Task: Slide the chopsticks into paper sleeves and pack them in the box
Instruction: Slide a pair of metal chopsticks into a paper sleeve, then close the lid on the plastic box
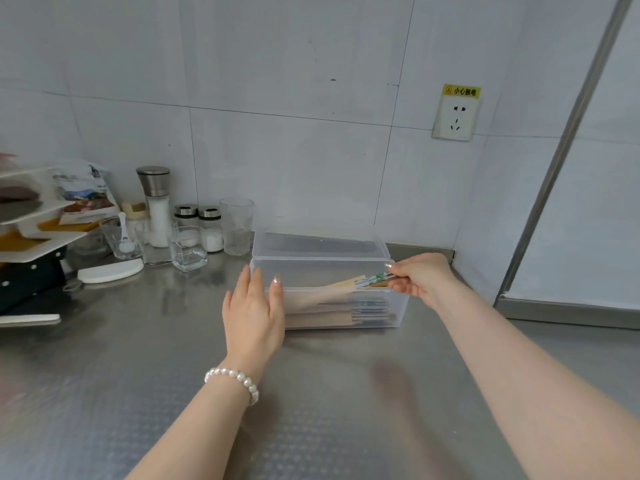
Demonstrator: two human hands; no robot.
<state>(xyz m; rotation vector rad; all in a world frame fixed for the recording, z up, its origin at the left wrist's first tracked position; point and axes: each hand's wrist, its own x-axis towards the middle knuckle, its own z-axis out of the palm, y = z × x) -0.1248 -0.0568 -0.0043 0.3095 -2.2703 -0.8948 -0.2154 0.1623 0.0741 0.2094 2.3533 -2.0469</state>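
Chopsticks in a paper sleeve are pinched at their patterned end by our right hand, fingers curled round them at the right rim of the box. From that hand the pair slants down and leftward into the box, the sleeved end lowest. Below it, on the box floor, lie more sleeved pairs, stacked lengthwise.

Our left hand is wide, fingers straight and together, laid flat against the left wall of the box, thumb along the front top edge. A pearl bracelet circles that wrist.

The box is clear plastic and stands on the steel counter, between our two hands. Its lid stands behind it, just beyond our right hand's fingertips, tilted back toward the wall.

Well left of the left hand, by the wall, stand a grinder, two shakers, and several glasses. Further left are stacked white trays. Above our right hand, on the wall, is a socket with a yellow label.
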